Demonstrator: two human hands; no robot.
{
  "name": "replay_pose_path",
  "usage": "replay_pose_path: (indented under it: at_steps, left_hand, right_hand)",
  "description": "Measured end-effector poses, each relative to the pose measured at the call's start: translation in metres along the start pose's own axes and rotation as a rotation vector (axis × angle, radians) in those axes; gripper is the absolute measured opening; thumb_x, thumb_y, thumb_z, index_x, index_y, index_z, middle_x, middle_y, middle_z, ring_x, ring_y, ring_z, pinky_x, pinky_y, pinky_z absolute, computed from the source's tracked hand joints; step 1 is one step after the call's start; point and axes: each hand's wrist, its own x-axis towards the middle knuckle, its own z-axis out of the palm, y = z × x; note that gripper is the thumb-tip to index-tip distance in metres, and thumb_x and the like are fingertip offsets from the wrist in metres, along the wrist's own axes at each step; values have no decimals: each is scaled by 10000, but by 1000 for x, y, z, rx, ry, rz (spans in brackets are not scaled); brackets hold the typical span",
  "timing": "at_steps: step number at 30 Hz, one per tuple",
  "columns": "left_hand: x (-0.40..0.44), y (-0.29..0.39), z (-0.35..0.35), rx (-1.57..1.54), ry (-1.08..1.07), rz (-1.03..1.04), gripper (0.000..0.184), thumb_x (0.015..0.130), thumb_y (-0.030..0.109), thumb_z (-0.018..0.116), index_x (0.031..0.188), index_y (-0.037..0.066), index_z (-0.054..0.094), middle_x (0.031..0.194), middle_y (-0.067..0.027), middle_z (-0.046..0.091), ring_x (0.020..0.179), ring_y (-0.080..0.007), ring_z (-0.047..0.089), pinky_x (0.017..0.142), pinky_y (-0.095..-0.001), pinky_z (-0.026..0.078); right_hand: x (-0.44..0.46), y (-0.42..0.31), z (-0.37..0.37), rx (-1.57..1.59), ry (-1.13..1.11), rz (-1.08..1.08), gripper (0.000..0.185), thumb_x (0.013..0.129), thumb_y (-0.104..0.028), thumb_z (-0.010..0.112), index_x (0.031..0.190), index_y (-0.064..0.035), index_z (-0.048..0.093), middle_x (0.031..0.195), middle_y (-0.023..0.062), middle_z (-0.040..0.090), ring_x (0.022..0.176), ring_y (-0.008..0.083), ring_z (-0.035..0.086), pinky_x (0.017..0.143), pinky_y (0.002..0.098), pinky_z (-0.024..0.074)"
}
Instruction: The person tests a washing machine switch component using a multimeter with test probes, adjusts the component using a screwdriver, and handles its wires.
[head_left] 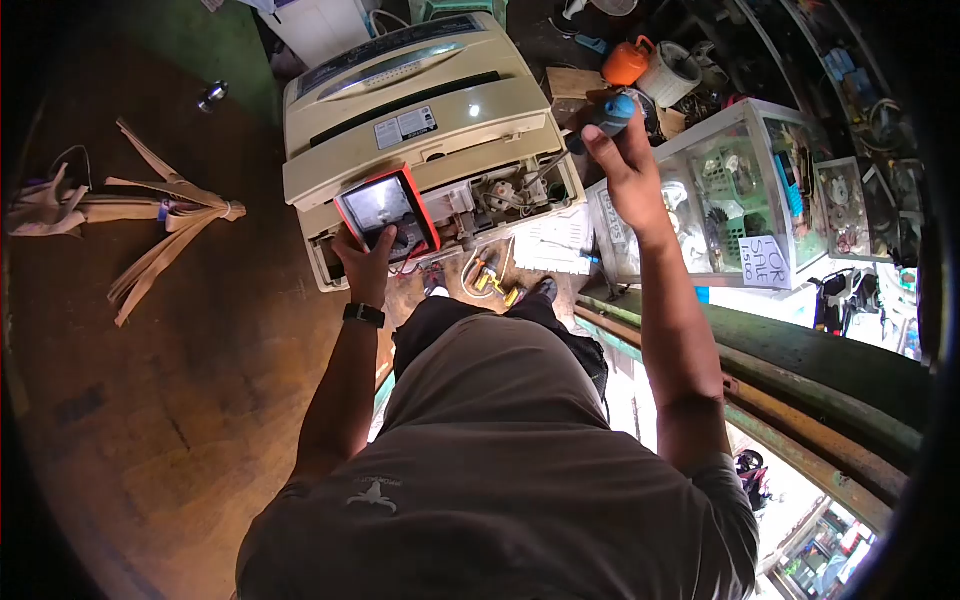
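Note:
My left hand grips a multimeter with a red-orange rim, its thumb lying over the front near the dial. A red lead hangs at the meter's lower edge. Raised at the right, my right hand is closed around a screwdriver with a blue and dark handle. The screwdriver's shaft points left toward the open rear compartment of a beige washing machine. Inside that compartment, wiring and a white valve-like part show. The meter is held over the compartment's left part, hiding some of it.
A glass display case with a "FOR SALE" sign stands at the right. Behind it are an orange tank and a white bucket. A yellow-and-black tool lies by my feet. Brown straps hang at the left.

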Motion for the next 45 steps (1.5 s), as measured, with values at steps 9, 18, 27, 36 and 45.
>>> replay_pose_path:
  at_steps: [9, 18, 27, 36, 45]
  left_hand:
    - [-16, 36, -27, -171, -203, -11, 575, 925, 161, 800, 1393, -2, 507, 1255, -102, 671, 1121, -176, 648, 998, -352, 527]
    - [-65, 186, 43, -721, -531, -211, 441, 1080, 310, 558, 1386, -9, 568, 1288, -108, 687, 1137, -214, 697, 992, -383, 568]
    - [-115, 214, 202, -464, -775, -88, 552, 1024, 304, 713, 1419, 18, 454, 1303, -106, 607, 1140, -173, 587, 984, -340, 494]
    - [-161, 195, 271, -461, -967, 11, 575, 1028, 269, 703, 1473, 51, 409, 1348, -76, 574, 1197, -156, 559, 1024, -324, 470]
    - [-44, 185, 156, -411, -805, -180, 413, 1032, 281, 669, 1359, 39, 598, 1138, -8, 692, 1008, -98, 629, 916, -285, 500]
  right_hand:
    - [-11, -36, -28, 126, 186, -103, 409, 977, -102, 736, 1312, -57, 506, 948, 28, 641, 802, 129, 625, 774, 295, 528]
    - [-86, -12, -10, -170, -311, 193, 622, 865, -313, 879, 1370, -68, 612, 1296, 91, 683, 1206, 205, 622, 1078, 371, 450]
    - [-139, -17, -69, 31, 423, 397, 532, 934, -307, 813, 1329, -3, 624, 879, 3, 649, 638, 75, 579, 542, 234, 469]
    - [-190, -11, -154, 102, 596, 526, 474, 922, -319, 814, 1203, 21, 641, 721, 9, 617, 574, 103, 570, 561, 269, 477]
    - [-176, -3, -140, 136, 424, 531, 553, 942, -87, 690, 1433, -39, 440, 936, 9, 550, 730, 121, 551, 684, 281, 488]
